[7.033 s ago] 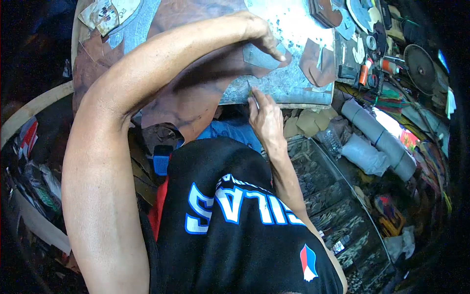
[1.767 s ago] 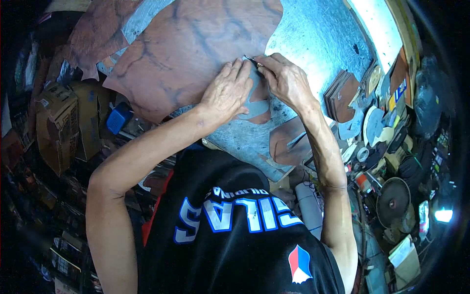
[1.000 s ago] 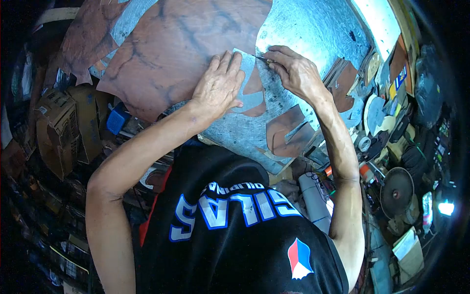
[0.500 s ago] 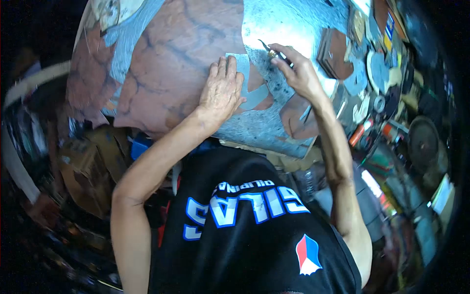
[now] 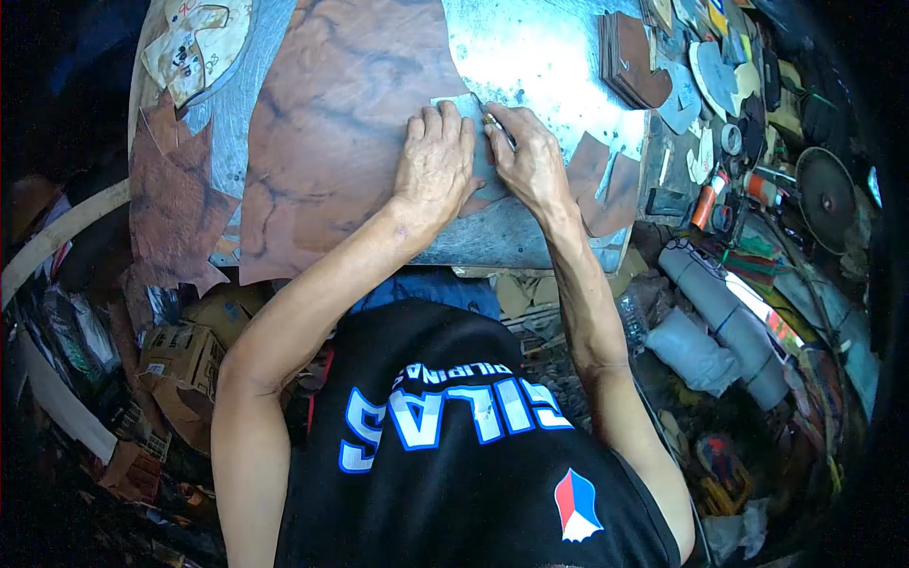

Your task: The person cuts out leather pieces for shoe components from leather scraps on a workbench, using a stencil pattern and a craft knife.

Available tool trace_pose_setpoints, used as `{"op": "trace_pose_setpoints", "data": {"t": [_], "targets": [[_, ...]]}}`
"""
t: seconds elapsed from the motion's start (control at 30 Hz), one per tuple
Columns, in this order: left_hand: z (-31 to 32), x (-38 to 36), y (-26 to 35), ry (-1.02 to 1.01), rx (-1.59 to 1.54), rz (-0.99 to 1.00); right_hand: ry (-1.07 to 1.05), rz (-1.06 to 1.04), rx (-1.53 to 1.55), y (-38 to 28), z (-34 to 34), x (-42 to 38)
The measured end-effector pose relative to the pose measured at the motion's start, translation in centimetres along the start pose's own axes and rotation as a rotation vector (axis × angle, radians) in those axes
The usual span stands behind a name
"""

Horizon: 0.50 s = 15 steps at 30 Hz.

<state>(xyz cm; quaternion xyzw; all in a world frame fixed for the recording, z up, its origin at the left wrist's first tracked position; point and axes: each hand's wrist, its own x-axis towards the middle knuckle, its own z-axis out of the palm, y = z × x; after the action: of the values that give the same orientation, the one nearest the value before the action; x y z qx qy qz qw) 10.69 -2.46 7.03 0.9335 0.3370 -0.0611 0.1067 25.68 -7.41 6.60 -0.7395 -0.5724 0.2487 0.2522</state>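
Note:
A large sheet of brown leather (image 5: 331,142) with dark vein-like marks lies on the metal-topped table. On its right edge rests a pale grey template (image 5: 467,104), largely covered by my hands. My left hand (image 5: 434,166) presses flat on the template and leather, fingers stretched out. My right hand (image 5: 532,161) grips a small knife (image 5: 489,117) with a thin curved blade. The blade's tip meets the template's upper right edge. Most of the knife's handle is hidden in my fingers.
A stack of brown leather pieces (image 5: 632,62) stands at the table's right edge. Leather offcuts (image 5: 606,185) lie right of my right hand. Patterned white templates (image 5: 199,47) sit at the upper left. An orange tube (image 5: 705,204) and a roll of tape (image 5: 731,139) are farther right.
My right hand has moved left and down, bringing the knife from above the bare metal to the template's edge. My left hand stays on the template. The camera view has shifted.

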Motion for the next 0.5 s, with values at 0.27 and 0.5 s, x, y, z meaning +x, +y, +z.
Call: {"op": "trace_pose_setpoints", "data": {"t": [0.27,0.5], "targets": [[0.3,0.1,-0.1,-0.013,0.002,0.011,-0.104,0.059,-0.072,-0.7,-1.1,-0.3],[0.6,0.1,-0.3,0.009,-0.028,0.021,-0.060,0.134,-0.072,-1.8,-0.5,-1.7]]}}
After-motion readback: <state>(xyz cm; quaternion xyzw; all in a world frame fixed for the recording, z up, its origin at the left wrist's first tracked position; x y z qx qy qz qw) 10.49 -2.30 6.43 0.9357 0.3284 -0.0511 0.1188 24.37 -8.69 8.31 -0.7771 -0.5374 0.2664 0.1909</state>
